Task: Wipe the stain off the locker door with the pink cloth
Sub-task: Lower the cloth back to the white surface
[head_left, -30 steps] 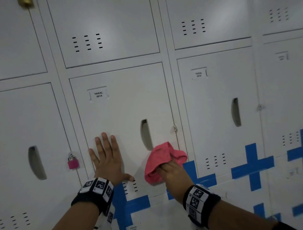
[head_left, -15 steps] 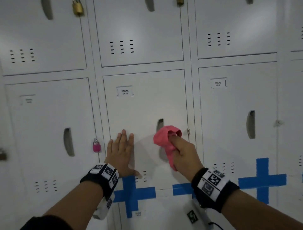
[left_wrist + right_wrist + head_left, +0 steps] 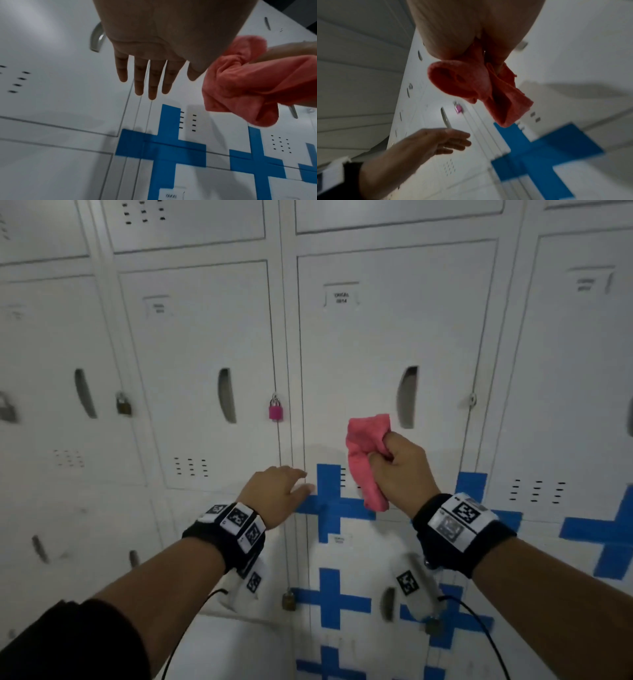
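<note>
The white locker door (image 3: 376, 337) with a small number label fills the upper middle of the head view; I cannot make out a distinct stain on it. My right hand (image 3: 397, 467) grips the bunched pink cloth (image 3: 363, 453) in a fist, held in front of the door's lower part, left of its handle recess (image 3: 407, 397). In the right wrist view the cloth (image 3: 479, 86) hangs from the closed fingers. My left hand (image 3: 287, 487) hovers near the door's lower left corner, with its fingers (image 3: 150, 81) straight, slightly spread and holding nothing.
Blue tape crosses (image 3: 329, 501) mark the door's bottom and the lockers below. A pink padlock (image 3: 275, 410) hangs on the neighbouring locker to the left, a brass padlock (image 3: 123, 404) further left, another padlock (image 3: 288, 599) lower down. Cables trail from both wrist bands.
My left hand, flat on the door before, has come off it and dropped lower. My right hand has pulled the cloth back from the door into a fist. The view has swung left.
</note>
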